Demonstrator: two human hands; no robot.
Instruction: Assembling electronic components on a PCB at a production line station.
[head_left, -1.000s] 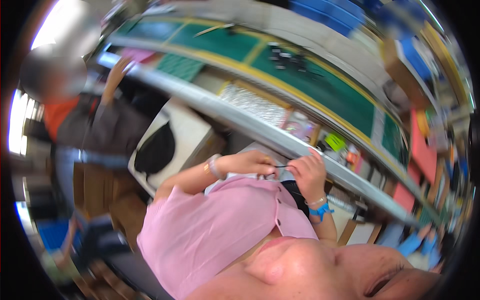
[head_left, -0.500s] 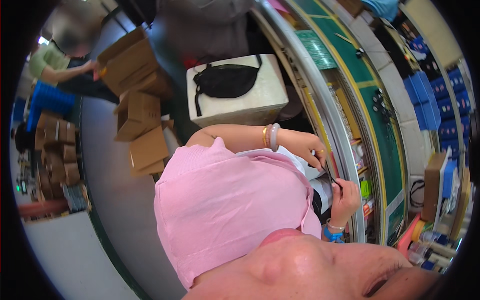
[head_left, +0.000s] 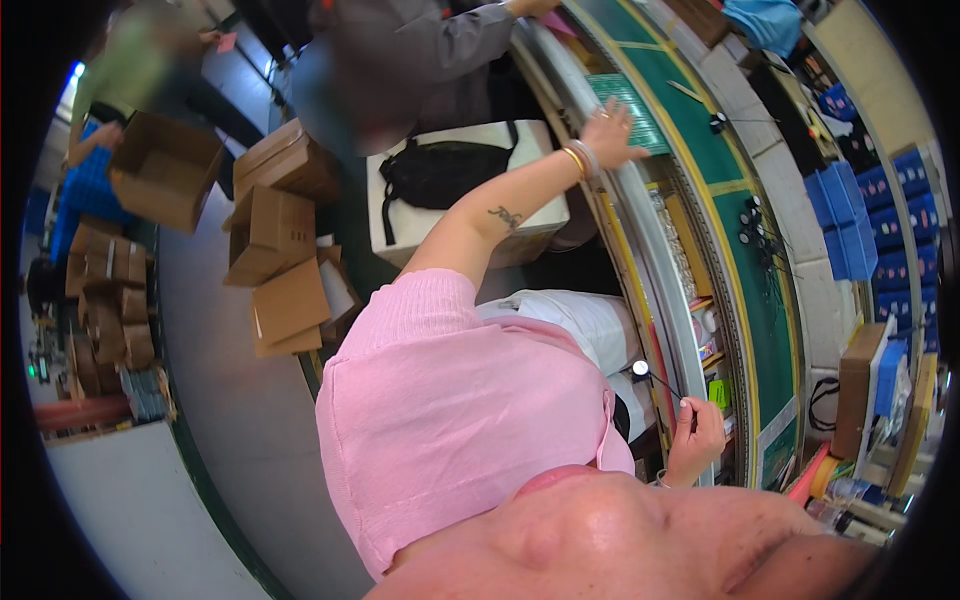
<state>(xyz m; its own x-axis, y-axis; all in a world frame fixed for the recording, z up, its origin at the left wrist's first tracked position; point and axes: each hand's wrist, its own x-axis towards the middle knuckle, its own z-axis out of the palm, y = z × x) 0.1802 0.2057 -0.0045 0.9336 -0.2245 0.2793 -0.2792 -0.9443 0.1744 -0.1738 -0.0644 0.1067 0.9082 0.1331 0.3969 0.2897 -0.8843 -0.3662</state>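
Note:
My right hand (head_left: 697,440) pinches a thin black cable. At the cable's free end hangs a small round piece (head_left: 641,370) with a white face and black side, above the light cloth over my lap. My left arm is stretched toward the top of the picture. My left hand (head_left: 612,138), fingers spread, is over the near edge of a ribbed green tray (head_left: 632,108); I cannot tell if it touches. On the green conveyor belt (head_left: 725,150) lies a cluster of similar black cabled pieces (head_left: 757,225).
A silver rail (head_left: 655,255) runs along the belt's near side. A black waist bag (head_left: 445,172) rests on a white foam box (head_left: 545,205). A co-worker in a grey sleeve (head_left: 465,45) leans in at the top. Another person holds an open carton (head_left: 165,170). Blue bins (head_left: 842,220) stand beyond the belt.
My left hand has let go of the cable and reached up to the green tray. The right hand keeps the cable. The grey-sleeved co-worker has leaned in; the other person's carton has shifted left.

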